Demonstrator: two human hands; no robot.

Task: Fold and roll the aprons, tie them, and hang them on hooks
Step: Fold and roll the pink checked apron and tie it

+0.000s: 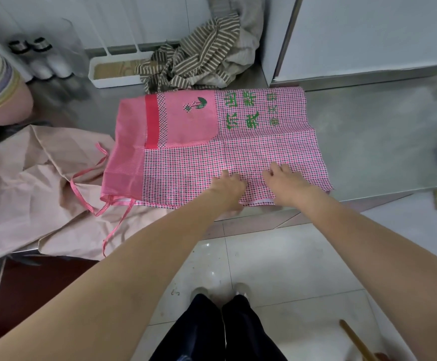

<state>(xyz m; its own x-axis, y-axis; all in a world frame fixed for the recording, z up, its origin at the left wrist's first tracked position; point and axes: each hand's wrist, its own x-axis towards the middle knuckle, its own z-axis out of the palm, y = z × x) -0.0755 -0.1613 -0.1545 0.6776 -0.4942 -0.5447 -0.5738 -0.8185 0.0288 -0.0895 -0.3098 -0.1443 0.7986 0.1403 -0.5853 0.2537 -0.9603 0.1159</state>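
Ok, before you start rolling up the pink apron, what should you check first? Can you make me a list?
1. Pink checked apron lies flat on the steel counter: ok, only faint creases.
2. Both hands on its near edge, left hand and right hand: ok.
3. Near edge gripped well enough to roll: cannot tell.
4. Pink ties tucked in: not ok, they trail loose over the beige apron.
5. Room ahead to roll: not ok, the striped apron touches the far edge.
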